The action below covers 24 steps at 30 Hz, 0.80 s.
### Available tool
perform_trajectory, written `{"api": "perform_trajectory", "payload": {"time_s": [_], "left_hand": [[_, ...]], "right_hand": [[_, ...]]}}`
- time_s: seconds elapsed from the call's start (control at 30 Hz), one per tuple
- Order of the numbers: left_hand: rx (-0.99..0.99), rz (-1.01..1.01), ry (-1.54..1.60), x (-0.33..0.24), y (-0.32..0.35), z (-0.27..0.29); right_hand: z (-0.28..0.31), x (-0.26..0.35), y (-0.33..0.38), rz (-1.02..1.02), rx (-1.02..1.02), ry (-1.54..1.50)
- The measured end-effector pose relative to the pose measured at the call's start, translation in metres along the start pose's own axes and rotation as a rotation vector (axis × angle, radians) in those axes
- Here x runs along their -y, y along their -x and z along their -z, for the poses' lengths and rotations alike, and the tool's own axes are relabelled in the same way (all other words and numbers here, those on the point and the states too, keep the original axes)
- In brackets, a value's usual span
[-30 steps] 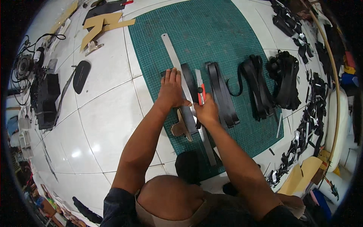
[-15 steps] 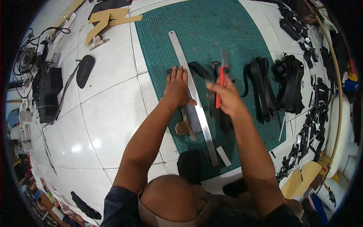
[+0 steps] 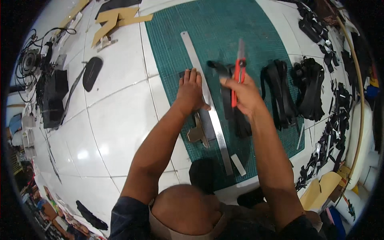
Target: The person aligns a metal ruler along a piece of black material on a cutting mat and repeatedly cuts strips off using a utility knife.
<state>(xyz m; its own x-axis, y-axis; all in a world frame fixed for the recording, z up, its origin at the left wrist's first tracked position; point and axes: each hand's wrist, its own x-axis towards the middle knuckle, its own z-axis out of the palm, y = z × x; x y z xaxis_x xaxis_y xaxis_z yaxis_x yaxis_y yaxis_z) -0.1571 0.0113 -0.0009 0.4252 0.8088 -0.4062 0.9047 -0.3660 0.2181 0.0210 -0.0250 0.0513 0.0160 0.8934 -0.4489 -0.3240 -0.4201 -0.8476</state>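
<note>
My left hand (image 3: 189, 91) lies flat, fingers stretched out, pressing on a dark flat piece (image 3: 207, 125) beside a long steel ruler (image 3: 216, 121). Its thumb reaches the ruler's left edge. A metal clip (image 3: 197, 135) grips the dark piece just below that hand. Over the mat to the right, my right hand (image 3: 249, 94) is closed around a red utility knife (image 3: 239, 73), its blade out and pointing away from me. By the right thumb is a short black strap (image 3: 218, 67), blurred; whether the thumb pinches it is unclear. More black straps (image 3: 241, 124) lie beneath this hand.
A green cutting mat (image 3: 224, 24) covers part of the white tiled floor (image 3: 120, 120). Two black strap bundles (image 3: 279, 94) lie at right, with a heap of black scraps (image 3: 335, 120) beyond. A small white strip (image 3: 238, 165) sits by the ruler's near end. Tan pattern pieces (image 3: 116, 20) lie far left.
My right hand has shifted slightly right with the knife. The black strap's end, earlier reaching the ruler, now stands apart from it. My left hand stays pressed down.
</note>
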Motion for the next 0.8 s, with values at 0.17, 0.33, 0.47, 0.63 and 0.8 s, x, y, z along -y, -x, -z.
{"api": "perform_trajectory", "payload": {"time_s": [0.17,0.33,0.47,0.63,0.8], "left_hand": [[0.007,0.012,-0.005,0.006,-0.002,-0.001],[0.039,0.001,-0.026,0.001,-0.005,0.001],[0.033,0.001,-0.017,0.005,-0.004,-0.001],[0.005,0.004,0.032,0.009,-0.004,-0.004],[0.010,0.004,0.033,0.005,-0.005,-0.006]], "right_hand": [[-0.004,0.014,0.018,0.069,0.005,0.233],[0.020,0.063,0.042,0.117,-0.046,0.249],[0.037,0.068,0.046,0.187,-0.128,0.305],[0.075,0.018,0.068,0.160,-0.235,0.277],[0.113,-0.066,0.055,-0.015,-0.323,0.527]]}}
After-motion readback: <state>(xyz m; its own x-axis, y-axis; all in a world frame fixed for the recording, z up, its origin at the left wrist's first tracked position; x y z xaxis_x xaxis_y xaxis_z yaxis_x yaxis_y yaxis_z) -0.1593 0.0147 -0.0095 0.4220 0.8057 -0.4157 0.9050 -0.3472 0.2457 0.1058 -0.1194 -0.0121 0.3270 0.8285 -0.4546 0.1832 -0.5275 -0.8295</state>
